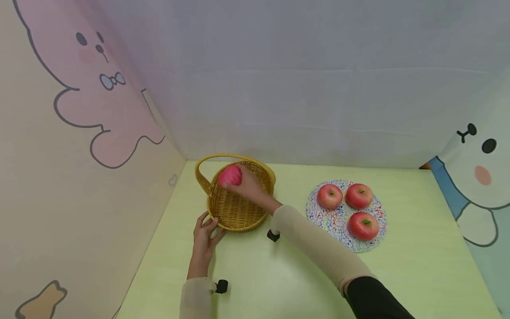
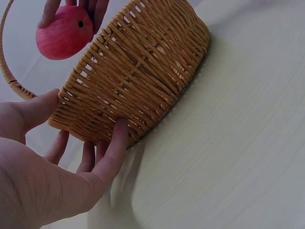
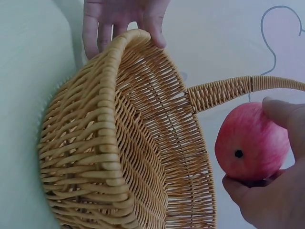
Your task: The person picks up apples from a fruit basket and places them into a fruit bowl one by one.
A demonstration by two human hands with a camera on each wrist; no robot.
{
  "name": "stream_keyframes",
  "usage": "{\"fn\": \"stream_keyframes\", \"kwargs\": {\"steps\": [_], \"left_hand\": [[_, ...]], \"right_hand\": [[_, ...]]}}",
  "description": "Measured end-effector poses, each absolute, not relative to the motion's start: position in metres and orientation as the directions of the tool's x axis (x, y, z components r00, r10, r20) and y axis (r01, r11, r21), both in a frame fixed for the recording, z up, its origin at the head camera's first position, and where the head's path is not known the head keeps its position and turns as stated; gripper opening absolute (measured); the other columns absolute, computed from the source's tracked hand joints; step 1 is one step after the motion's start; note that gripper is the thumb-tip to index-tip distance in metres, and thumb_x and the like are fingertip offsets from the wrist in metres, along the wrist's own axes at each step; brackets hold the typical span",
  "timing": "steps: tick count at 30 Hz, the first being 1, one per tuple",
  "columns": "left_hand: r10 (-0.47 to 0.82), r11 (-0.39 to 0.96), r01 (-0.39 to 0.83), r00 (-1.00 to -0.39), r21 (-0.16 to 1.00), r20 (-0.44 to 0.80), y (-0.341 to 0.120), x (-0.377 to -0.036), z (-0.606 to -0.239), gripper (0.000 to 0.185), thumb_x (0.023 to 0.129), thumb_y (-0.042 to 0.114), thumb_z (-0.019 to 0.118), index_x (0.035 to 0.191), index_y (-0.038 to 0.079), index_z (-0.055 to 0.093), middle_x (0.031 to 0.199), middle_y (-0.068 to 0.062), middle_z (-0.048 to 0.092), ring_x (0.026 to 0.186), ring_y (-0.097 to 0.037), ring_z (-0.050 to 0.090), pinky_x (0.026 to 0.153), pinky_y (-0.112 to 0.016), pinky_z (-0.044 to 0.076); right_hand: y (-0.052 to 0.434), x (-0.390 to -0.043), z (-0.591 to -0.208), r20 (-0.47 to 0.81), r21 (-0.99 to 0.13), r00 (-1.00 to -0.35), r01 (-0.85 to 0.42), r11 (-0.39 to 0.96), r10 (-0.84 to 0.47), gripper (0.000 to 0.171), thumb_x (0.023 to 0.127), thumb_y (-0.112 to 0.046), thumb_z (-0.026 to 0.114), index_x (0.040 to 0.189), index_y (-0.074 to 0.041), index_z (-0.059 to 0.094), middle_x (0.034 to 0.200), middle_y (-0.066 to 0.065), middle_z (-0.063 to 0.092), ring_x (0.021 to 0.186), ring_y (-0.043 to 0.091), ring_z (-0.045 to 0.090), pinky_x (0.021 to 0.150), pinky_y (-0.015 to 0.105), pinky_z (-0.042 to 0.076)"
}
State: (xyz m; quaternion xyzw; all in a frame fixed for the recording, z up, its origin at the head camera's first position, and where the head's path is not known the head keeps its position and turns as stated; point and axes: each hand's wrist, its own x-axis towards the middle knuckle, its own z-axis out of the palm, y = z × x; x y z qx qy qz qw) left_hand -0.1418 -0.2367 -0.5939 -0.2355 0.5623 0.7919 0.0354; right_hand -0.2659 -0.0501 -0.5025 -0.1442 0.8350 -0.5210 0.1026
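A pinkish-red apple point(image 1: 230, 176) is in my right hand point(image 1: 252, 188), held between thumb and fingers above the wicker basket point(image 1: 237, 215). The right wrist view shows a dark spot on the end of this apple point(image 3: 250, 143). No other fruit shows inside the basket in the head view. My left hand point(image 1: 204, 239) holds the basket's near left side, its thumb at the rim and its fingers against the woven outer wall point(image 2: 138, 71). The basket's tall handle point(image 1: 203, 179) arches over the far left side.
To the right, a round, colourfully patterned mat point(image 1: 332, 226) carries three red apples point(image 1: 363, 226) with green stems. A pale wall point(image 1: 279, 110) stands behind the light table point(image 1: 430, 230), and printed side panels point(image 1: 131, 212) border it.
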Motion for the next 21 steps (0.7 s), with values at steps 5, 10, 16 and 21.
{"fn": "stream_keyframes", "kwargs": {"steps": [5,10,16,21], "left_hand": [[-0.208,-0.371,-0.323,-0.885,0.871,-0.417,-0.239,-0.142,-0.597,0.056,0.106,0.013,0.060,0.158,0.020,0.038,0.157,-0.017,0.046,0.139,-0.030,0.055,0.104,-0.049,0.059],[-0.208,-0.364,-0.328,-0.884,0.872,-0.419,-0.238,-0.141,-0.596,0.058,0.106,0.014,0.060,0.159,0.020,0.036,0.158,-0.017,0.045,0.138,-0.029,0.055,0.106,-0.050,0.057],[-0.206,-0.374,-0.334,-0.879,0.865,-0.429,-0.236,-0.142,-0.595,0.058,0.107,0.014,0.059,0.160,0.019,0.036,0.158,-0.017,0.044,0.139,-0.030,0.054,0.108,-0.052,0.056],[-0.212,-0.375,-0.331,-0.879,0.866,-0.428,-0.236,-0.142,-0.594,0.059,0.106,0.013,0.060,0.159,0.018,0.036,0.157,-0.018,0.044,0.137,-0.029,0.055,0.109,-0.054,0.054]], "right_hand": [[-0.042,-0.258,-0.499,-0.002,-0.914,-0.910,-0.167,0.371,-0.415,0.090,0.093,-0.042,0.079,0.162,-0.008,0.032,0.158,0.013,0.048,0.140,0.032,0.054,0.111,0.050,0.055],[-0.032,-0.254,-0.504,0.041,-0.926,-0.876,-0.214,0.311,-0.480,0.089,0.092,-0.037,0.081,0.162,-0.013,0.033,0.161,0.011,0.045,0.143,0.032,0.052,0.113,0.052,0.052],[-0.021,-0.245,-0.508,0.046,-0.962,-0.855,-0.177,0.208,-0.516,0.086,0.093,-0.031,0.080,0.163,-0.016,0.032,0.163,0.010,0.041,0.145,0.034,0.049,0.114,0.054,0.051],[-0.012,-0.236,-0.514,0.068,-0.983,-0.847,-0.148,0.111,-0.528,0.085,0.093,-0.025,0.079,0.162,-0.012,0.030,0.162,0.013,0.038,0.146,0.035,0.049,0.114,0.053,0.051]]}}
